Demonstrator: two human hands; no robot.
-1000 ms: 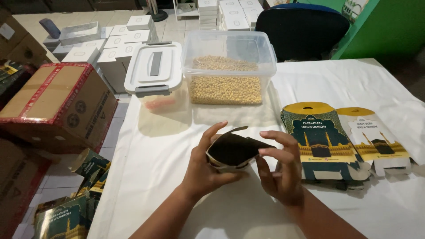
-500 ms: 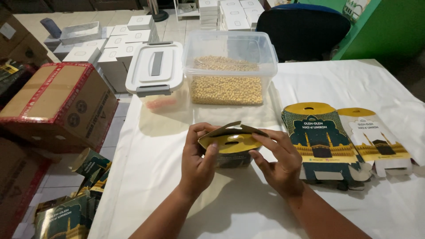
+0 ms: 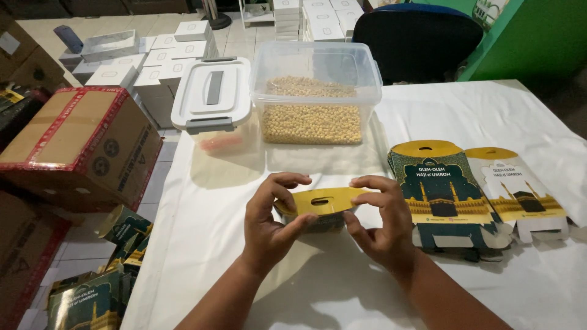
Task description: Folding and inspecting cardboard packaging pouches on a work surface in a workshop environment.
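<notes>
both hands grip one small gift box (image 3: 321, 205) just above the white-covered surface (image 3: 244, 256): the left hand (image 3: 269, 223) clasps its left end, the right hand (image 3: 382, 223) its right end, equally near. its long axis runs left to right, yellow slotted flap up. right of them lie flat dark green box blanks (image 3: 440, 189) and pale ones (image 3: 520, 189). farther off stand a clear tub of tan beans (image 3: 315, 113) and a white-lidded container (image 3: 211, 101).

Small yellow-topped carton (image 3: 321, 205) held mid-table; flat green-gold cartons (image 3: 441, 189) stacked right; brown red-taped box (image 3: 79, 143) left; white boxes (image 3: 159, 55) behind.
</notes>
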